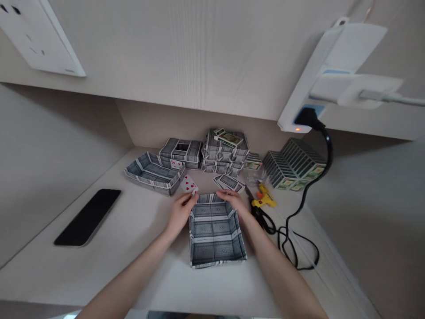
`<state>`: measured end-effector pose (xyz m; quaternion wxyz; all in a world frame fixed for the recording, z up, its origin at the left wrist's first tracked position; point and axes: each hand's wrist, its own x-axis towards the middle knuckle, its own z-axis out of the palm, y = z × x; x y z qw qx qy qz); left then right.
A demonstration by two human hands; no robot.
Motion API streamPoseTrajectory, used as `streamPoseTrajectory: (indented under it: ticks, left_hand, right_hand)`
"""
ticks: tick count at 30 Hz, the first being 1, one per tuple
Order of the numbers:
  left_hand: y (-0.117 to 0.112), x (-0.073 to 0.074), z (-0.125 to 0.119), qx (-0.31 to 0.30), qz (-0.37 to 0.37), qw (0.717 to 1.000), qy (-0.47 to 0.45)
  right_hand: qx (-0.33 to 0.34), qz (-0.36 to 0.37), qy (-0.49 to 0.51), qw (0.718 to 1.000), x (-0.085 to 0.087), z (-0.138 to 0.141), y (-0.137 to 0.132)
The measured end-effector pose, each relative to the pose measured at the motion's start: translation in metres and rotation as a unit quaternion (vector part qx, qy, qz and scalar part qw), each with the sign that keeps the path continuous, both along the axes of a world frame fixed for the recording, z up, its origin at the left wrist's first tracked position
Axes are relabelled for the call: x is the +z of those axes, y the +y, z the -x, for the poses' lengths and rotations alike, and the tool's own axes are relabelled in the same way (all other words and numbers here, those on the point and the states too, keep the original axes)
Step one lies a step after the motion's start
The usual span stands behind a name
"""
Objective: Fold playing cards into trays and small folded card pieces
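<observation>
A square open tray folded from playing cards (214,232) lies on the white desk (133,261) in front of me. My left hand (181,212) grips its far left corner, fingers pinched on the rim. On the far right corner rests my right hand (234,201), fingers curled over the rim. A loose card with red hearts (188,184) lies just beyond my left hand.
Another card tray (154,173) and a card box (181,152) sit at back left, stacked card blocks (224,153) at back centre, rows of card packs (294,166) at right. A yellow glue gun (263,198), scissors (264,219), black cable (299,235) lie right. A phone (88,217) lies left.
</observation>
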<state>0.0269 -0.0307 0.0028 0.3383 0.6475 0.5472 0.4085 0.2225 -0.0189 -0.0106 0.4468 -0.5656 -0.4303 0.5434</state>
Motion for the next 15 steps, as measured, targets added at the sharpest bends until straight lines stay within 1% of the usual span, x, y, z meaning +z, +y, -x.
streamPoseTrajectory:
  ticks: [2,4,8,12,15]
  left_hand:
    - [-0.003,-0.004,-0.002,0.022,0.008,0.998,-0.055]
    - [-0.004,-0.007,-0.003,0.038,0.015,0.995,-0.089]
    - [-0.007,-0.010,-0.006,0.029,0.038,0.986,-0.159]
    - [-0.007,-0.007,-0.008,0.017,0.066,0.981,-0.182]
    - [-0.007,-0.003,-0.009,0.005,0.084,0.978,-0.189]
  right_hand:
    - [-0.020,-0.011,0.030,0.999,-0.001,0.003,-0.009]
    - [-0.036,-0.030,0.057,0.997,0.000,0.005,-0.016]
    - [-0.073,-0.066,0.059,0.993,-0.001,0.008,-0.024]
    - [-0.074,-0.073,0.056,0.993,-0.003,0.011,-0.026]
    - [-0.076,-0.071,0.035,0.994,-0.003,0.012,-0.026]
